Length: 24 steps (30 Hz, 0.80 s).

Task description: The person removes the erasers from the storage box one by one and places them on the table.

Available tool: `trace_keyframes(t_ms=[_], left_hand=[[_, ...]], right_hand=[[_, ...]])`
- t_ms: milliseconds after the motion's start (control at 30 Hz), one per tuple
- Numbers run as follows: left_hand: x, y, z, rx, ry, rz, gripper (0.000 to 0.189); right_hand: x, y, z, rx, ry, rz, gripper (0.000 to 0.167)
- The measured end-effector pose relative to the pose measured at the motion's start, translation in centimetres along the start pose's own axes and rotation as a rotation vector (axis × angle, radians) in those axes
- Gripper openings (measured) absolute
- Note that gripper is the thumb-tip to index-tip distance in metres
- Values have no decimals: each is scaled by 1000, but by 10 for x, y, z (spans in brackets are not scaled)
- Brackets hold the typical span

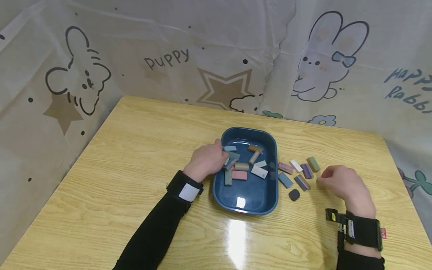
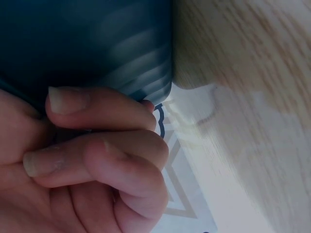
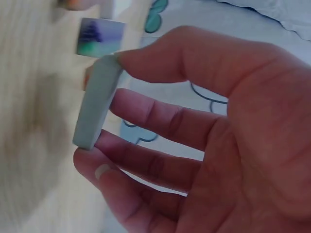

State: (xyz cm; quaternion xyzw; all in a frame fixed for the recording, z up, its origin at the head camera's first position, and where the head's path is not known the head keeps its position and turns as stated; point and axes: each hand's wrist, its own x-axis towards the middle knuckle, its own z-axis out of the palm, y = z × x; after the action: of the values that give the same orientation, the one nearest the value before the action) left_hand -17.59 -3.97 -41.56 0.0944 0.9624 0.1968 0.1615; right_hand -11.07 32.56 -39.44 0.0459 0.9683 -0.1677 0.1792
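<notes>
A blue rectangular tray (image 1: 254,197) stands on the table with several small coloured blocks in it, among them a pink block (image 1: 239,175) and a white block (image 1: 259,171). My left hand (image 1: 207,160) grips the tray's left rim; the left wrist view shows curled fingers (image 2: 121,109) against its outer wall. Over the table to the right, my right hand (image 1: 344,183) pinches a pale green block (image 3: 98,102) between thumb and fingertips. From the head view that block is hidden by the hand. Just beyond these fingers lies another green block (image 1: 313,164).
Right of the tray lie loose pieces: a pink block (image 1: 285,167), a white block (image 1: 296,165), a blue block (image 1: 285,180), purple-striped blocks (image 1: 302,182) and a dark rounded square (image 1: 294,194). A printed cloth (image 1: 162,82) hangs along the table's back and left edges.
</notes>
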Motion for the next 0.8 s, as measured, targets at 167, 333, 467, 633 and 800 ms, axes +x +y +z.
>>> trace_keyframes(t_ms=[167,333,467,633,800], left_hand=[[0,-1,1,-10,2,3,53],[0,0,0,-15,-1,3,53],[0,0,-1,-17,-8,6,53],[0,-1,0,-15,-5,11,52],[1,-2,2,-20,4,11,50]], right_hand=[[5,1,5,5,-73,-4,26],[2,-2,4,-6,-24,-22,28],[-4,-19,3,6,111,-84,29],[-13,-62,9,31,285,-245,20],[-12,-107,33,-19,429,-446,11]])
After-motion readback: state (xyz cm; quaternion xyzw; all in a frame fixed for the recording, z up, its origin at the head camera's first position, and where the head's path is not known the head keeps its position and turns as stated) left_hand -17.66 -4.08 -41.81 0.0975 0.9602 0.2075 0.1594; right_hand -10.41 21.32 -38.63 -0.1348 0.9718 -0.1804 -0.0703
